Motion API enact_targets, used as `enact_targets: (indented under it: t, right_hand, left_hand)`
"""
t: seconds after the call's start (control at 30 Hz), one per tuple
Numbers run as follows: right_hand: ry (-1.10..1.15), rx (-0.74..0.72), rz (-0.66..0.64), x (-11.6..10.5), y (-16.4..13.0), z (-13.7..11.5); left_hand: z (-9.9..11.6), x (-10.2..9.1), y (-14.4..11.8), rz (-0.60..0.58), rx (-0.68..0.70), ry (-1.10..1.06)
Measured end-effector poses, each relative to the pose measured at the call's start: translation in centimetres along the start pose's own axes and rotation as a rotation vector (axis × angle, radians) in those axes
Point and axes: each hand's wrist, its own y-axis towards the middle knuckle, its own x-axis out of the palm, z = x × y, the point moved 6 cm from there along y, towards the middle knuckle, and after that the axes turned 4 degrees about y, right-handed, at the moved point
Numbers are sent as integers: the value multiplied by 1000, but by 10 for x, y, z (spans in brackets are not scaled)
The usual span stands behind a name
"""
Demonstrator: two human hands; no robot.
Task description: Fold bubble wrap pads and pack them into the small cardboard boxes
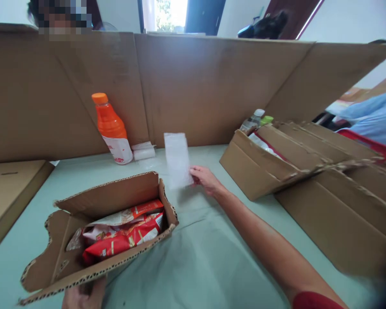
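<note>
Pinching a white sheet by its right edge: right hand, fingers narrowed, over the table near the open box. Left hand at box's near wall, mostly hidden; cannot tell finger grip.

No wording is legible: the white label on the orange plastic bottle and the shiny red packets carry marks (too blurred to read).
</note>
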Motion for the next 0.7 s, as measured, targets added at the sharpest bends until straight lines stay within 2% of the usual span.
enact_targets:
  t: [0.1,0.2,0.27,0.43,0.5,0.57,0.7]
  right_hand:
    - [-9,51,92,-27,-37,6]
    - [-4,37,131,-31,-81,-5]
    - [23,-17,35,-14,-111,-21]
    - [72,-149,-269,53,-170,-58]
    - [77,-194,-308,72,-178,-65]
    - [92,-220,-292,83,-176,-68]
    - [78,-253,-281,87,-147,-63]
  left_hand:
    - [17,7,0,-16,-52,-54]
    - [38,9,-1,-9,-4,-92]
    - [45,9,-2,-27,-10,-97]
    - [43,1,2,-66,-133,-54]
    - [44,2,7,-79,-155,-16]
    - [50,8,16,-79,-134,2]
    - [70,28,41,-66,-10,-11]
